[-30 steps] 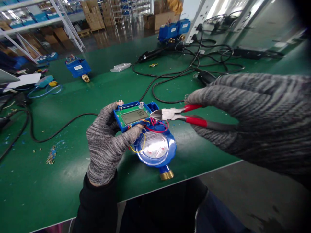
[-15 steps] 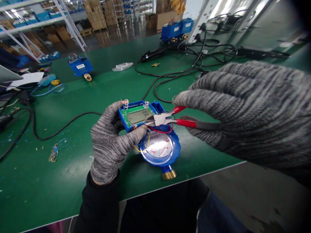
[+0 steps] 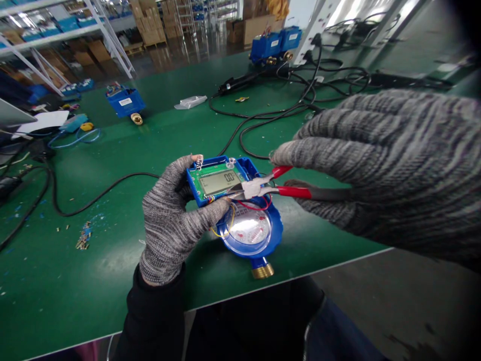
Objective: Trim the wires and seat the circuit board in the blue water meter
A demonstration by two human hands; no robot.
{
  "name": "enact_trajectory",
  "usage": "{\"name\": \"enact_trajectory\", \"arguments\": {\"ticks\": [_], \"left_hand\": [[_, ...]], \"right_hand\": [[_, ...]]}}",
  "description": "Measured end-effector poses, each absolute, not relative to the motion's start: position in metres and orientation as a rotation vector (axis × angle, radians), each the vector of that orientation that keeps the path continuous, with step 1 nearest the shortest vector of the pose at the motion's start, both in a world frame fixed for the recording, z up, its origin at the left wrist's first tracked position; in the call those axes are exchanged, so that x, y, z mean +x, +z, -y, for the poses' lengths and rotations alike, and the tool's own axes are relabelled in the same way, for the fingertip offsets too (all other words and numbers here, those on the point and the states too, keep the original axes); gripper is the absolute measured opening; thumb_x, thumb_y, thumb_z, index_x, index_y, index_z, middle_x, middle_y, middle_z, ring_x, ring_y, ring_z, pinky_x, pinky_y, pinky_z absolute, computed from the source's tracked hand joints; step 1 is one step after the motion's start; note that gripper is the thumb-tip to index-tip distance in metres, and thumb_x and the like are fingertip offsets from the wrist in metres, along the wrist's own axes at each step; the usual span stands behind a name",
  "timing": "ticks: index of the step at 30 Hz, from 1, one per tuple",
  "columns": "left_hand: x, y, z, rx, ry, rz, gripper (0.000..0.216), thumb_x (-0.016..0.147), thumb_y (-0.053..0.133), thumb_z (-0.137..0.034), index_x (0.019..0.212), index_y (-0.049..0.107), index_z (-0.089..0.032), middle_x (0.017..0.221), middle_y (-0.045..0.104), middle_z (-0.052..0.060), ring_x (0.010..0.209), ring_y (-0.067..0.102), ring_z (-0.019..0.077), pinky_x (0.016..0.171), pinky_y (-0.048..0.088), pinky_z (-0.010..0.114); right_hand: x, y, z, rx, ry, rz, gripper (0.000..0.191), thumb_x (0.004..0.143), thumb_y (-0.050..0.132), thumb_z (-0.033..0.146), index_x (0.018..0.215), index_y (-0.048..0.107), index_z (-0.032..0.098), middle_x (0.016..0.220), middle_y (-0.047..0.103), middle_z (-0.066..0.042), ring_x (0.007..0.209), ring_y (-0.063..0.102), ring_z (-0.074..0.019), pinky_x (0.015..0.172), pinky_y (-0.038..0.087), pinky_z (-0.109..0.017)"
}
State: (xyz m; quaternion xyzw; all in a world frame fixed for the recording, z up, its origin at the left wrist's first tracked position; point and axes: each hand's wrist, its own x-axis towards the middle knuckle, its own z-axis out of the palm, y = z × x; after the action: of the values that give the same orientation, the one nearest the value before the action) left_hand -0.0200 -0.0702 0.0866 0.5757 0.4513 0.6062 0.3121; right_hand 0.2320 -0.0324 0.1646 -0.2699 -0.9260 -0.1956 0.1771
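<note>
In the middle of the frame the left hand [image 3: 167, 220], in a gray knit glove, is clamped on a shallow blue box [image 3: 193, 189], fingers at its far left corner and thumb along its near edge. Inside the box sit a green board and a small screen [image 3: 218, 183] with zeros on it, and a metal spring [image 3: 199, 161] stands at the corner by the fingers. The right hand [image 3: 383, 165], gloved alike, is closed around red-handled pliers [image 3: 251, 189] whose handles stand spread; their tips reach over the near right edge of the box, just beside the left thumb. Below the box, toward the lower middle, is a round blue meter [image 3: 250, 225] with a brass end [image 3: 263, 271], a red wire [image 3: 259, 207] and a yellow wire [image 3: 224, 234] looping near it. Small metal bits [image 3: 82, 242] lie on the green table [image 3: 112, 281] at lower left; another blue meter [image 3: 126, 103] stands at upper left.
</note>
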Motion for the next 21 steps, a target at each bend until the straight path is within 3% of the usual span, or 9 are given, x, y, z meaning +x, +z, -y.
{"name": "enact_trajectory", "arguments": {"ticks": [10, 21], "left_hand": [[-0.0212, 0.0858, 0.0711, 1.572, 1.575, -1.216, 0.066, 0.062, 0.094, -0.03, 0.121, 0.066, -0.023, 0.112, 0.074, 0.004, 0.099, 0.074, 0.0267, 0.088, 0.066, 0.036], [-0.0206, 0.0869, 0.0727, 1.585, 1.58, -1.203, 0.065, 0.061, 0.094, -0.025, 0.121, 0.067, -0.022, 0.113, 0.074, 0.004, 0.101, 0.074, 0.026, 0.09, 0.065, 0.036]], "right_hand": [[0.2326, 0.1655, 0.0309, -0.747, -0.561, 2.646, 0.033, 0.088, 0.049, 0.032, 0.119, 0.053, 0.021, 0.112, 0.059, -0.016, 0.092, 0.061, -0.0421, 0.074, 0.049, -0.06], [0.2335, 0.1679, 0.0258, -0.757, -0.532, 2.655, 0.032, 0.086, 0.047, 0.032, 0.115, 0.056, 0.022, 0.102, 0.057, -0.012, 0.092, 0.06, -0.0413, 0.077, 0.047, -0.061]]}}
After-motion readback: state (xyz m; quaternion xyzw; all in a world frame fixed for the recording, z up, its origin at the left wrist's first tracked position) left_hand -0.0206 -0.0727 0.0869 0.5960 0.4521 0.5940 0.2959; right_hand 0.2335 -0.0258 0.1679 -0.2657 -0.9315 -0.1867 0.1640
